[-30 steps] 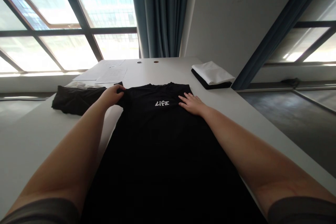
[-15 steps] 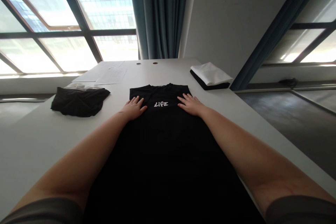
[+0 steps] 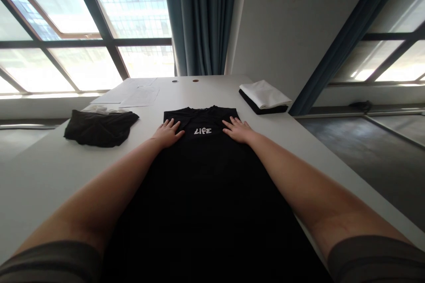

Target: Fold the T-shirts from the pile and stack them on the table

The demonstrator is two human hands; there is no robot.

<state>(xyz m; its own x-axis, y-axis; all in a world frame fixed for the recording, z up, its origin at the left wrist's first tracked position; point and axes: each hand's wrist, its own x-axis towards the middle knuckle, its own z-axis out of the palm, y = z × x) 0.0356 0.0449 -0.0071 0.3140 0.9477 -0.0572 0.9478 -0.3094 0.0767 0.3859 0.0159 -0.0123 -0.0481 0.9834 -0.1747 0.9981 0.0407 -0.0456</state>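
Note:
A black T-shirt (image 3: 206,177) lies spread flat in front of me, its collar at the far end and white lettering across the chest, upside down from where I am. My left hand (image 3: 168,133) rests flat on its left edge below the shoulder, fingers spread. On the opposite edge, at about the same height, my right hand (image 3: 237,130) lies palm down with its fingers apart. Neither hand grips the cloth. The near end of the shirt runs out of view at the bottom.
A crumpled black garment (image 3: 101,128) lies on the white table (image 3: 40,172) to the left, with clear plastic behind it. Paper sheets (image 3: 139,96) are at the far left. Folded white cloth (image 3: 264,94) sits on folded black cloth (image 3: 262,109) at the right edge.
Both hands have shifted very slightly on the shirt, and the view has moved a little. The shirt stays spread flat.

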